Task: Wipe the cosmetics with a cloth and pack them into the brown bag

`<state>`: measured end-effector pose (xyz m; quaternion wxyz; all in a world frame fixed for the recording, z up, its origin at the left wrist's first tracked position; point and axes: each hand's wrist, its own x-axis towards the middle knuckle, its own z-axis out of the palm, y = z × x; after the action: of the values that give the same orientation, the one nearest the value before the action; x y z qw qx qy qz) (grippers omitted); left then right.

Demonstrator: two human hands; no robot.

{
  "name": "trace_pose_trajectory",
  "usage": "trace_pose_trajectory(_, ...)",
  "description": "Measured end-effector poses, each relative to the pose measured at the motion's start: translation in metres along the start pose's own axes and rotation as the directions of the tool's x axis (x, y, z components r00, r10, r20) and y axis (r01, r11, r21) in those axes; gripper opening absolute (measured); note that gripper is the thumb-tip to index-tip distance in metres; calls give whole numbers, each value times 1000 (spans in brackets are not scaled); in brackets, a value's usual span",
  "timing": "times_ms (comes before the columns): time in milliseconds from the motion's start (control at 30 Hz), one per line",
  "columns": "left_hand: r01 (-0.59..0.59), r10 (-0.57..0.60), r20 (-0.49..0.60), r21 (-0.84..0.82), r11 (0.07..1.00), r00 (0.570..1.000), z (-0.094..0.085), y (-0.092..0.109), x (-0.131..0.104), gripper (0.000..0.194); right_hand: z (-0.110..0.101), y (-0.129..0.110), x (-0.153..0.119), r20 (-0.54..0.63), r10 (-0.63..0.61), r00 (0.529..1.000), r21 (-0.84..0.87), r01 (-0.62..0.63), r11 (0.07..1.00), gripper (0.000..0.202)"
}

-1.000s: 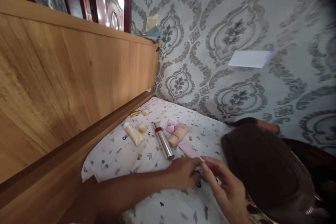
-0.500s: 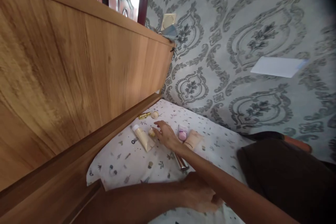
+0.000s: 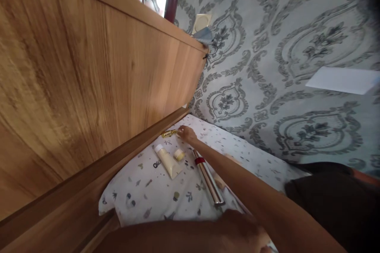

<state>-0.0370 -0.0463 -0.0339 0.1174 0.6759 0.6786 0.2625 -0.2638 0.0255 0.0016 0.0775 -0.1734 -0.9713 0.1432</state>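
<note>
My right hand [image 3: 187, 133] reaches to the far corner of the patterned white sheet. Its fingers are closed beside a small gold tube [image 3: 168, 133], over the spot of a small round beige item that is now mostly hidden. Nearer lie a cream squeeze tube [image 3: 168, 162] with a white cap, a small yellow-and-white pot [image 3: 179, 154] and a long shiny metallic cylinder [image 3: 210, 184] with a red band. A beige item [image 3: 219, 182] is partly covered by my right forearm. My left hand [image 3: 240, 231] rests low in front, dark and blurred, its fingers not clear.
A tall wooden board [image 3: 118, 71] runs along the left, with a ledge at its foot. Patterned wallpaper [image 3: 261, 47] covers the wall behind, with a white sheet of paper [image 3: 341, 80] on it. A dark brown object [image 3: 329, 205] lies at the right.
My right hand has moved from above the yellow-and-white pot to the far corner by the gold tube, its fingers closing. The metallic cylinder is more exposed. The view has shifted slightly.
</note>
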Motion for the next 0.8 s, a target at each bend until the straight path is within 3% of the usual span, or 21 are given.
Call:
trace_pose_trajectory(333,-45,43,-46,-30,999,998,-25,7,-12,33,-31,19,-53,-47,-182,982,43,184,982,45)
trace_pose_trajectory(500,3,-3,-11,-73,997,1000,-21,9,-13,24,-37,17,-81,113,-280,953,30,279,960,28)
trace_pose_trajectory(633,80,-79,28,-40,996,997,-22,12,-11,20,-35,15,-78,215,-268,939,47,264,963,15)
trace_pose_trajectory(800,29,-24,56,-78,997,998,-16,8,-9,21,-28,2,-47,118,-261,958,30,260,965,31)
